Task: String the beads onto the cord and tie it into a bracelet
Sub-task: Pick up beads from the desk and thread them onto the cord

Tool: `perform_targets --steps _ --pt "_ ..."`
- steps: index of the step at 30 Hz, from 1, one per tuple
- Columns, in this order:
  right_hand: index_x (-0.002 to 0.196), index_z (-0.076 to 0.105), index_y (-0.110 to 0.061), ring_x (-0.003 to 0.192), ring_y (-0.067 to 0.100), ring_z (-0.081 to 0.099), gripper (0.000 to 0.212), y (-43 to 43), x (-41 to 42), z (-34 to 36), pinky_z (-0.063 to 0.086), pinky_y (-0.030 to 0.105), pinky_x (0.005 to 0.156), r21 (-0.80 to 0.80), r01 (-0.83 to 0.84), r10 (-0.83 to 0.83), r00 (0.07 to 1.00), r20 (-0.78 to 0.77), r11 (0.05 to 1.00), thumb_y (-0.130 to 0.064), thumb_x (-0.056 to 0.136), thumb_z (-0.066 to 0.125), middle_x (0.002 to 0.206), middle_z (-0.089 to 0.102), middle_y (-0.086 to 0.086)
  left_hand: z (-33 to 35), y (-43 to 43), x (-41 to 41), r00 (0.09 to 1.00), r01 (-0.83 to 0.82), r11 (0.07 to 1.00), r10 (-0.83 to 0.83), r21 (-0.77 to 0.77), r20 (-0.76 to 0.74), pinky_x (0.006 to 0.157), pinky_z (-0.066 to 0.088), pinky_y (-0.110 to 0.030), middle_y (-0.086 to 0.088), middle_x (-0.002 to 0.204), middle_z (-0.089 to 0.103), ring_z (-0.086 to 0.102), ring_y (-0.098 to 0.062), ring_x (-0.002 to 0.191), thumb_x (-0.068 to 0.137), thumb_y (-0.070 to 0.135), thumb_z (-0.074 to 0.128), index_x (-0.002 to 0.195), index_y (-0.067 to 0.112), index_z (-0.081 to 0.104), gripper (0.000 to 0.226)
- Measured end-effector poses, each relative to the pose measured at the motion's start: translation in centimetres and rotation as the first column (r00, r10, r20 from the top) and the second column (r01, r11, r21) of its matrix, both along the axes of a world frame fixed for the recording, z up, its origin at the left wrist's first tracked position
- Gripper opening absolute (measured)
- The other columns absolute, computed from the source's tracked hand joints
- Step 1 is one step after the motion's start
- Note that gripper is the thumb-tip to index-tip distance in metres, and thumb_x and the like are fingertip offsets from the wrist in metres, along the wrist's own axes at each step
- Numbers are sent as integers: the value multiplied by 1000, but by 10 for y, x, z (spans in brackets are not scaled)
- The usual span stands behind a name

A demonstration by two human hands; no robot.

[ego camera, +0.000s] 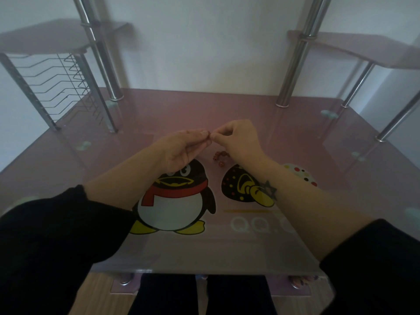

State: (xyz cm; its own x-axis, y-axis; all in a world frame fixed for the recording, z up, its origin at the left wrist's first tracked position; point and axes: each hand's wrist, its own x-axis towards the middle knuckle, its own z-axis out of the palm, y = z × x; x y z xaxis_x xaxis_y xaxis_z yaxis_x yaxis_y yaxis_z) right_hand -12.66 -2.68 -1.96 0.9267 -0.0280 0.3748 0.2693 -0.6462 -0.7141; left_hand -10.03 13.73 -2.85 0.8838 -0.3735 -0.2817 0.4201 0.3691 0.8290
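Both hands [181, 146] [236, 142] pinch fingertips together above beads [220, 156] — held item unclear.

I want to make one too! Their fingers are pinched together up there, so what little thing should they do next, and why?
Probably slide the small dark bead pinched between the left hand and right hand along the cord, then reach down for another. Both hands' fingertips meet on something tiny, and a few reddish-brown beads lie loose on the pink glass table just below. The cord itself is too thin to make out.
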Motion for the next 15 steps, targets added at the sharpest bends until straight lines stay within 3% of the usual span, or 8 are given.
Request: perform_targets --steps 3,8,12,15 --pt "89 78 -16 54 -11 57 12 -1 1 -1 45 8 56 5 3 -3 1000 -11 1000 -25 84 72 65 61 -19 1 -1 -1 1000 -4 1000 4 15 -5 67 57 -17 -11 88 76 74 -16 85 82 -1 67 101 0 65 19" --pt "89 78 -16 58 -6 59 11 -3 0 0 54 17 61 -2 -14 14 1000 -25 1000 -23 84 72 74 71 -7 4 -3 -3 1000 -11 997 11 71 1 67 57 -18 -15 92 75 74 -18 87 85 -3 65 107 -4 64 22" --pt "92 78 -15 52 -12 56 12 -3 -1 3 49 9 56 -5 -39 39 999 -27 999 -19 84 71 70 68 -8 4 -3 -2 1000 -7 997 7 83 1 71 57 -18 -16 99 74 73 -20 92 86 -2 65 106 -5 66 20" --pt "93 78 -16 63 0 63 13 -3 -2 5 56 25 65 -23 -52 51 998 -44 998 -22 83 72 77 71 -4 5 -3 -2 1000 12 995 -13 96 6 72 57 -19 -16 105 74 72 -20 97 87 1 64 110 -5 66 23"
